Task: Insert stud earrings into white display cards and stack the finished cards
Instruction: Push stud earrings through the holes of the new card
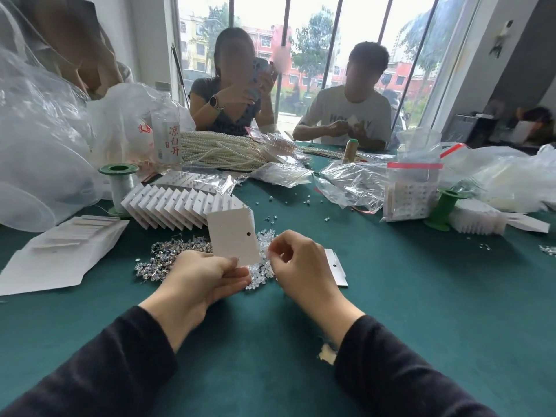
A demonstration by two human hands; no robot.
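Note:
My left hand (204,278) pinches the lower edge of a white display card (233,236) and holds it upright above the green table; the card has a round hole near its right side. Just right of the card, my right hand (296,260) has its fingertips pinched together, and a stud between them is too small to make out. Under both hands lies a heap of clear stud earrings (168,260). Another white card (337,267) lies flat behind my right hand. A fanned row of finished cards (168,206) stands behind the heap.
Flat white packets (57,254) lie at the left and a green spool (118,182) stands beyond them. Pearl strands (216,152), plastic bags (352,179) and a second green spool (442,209) crowd the far side. Two people sit opposite. Loose studs (270,218) dot the cloth.

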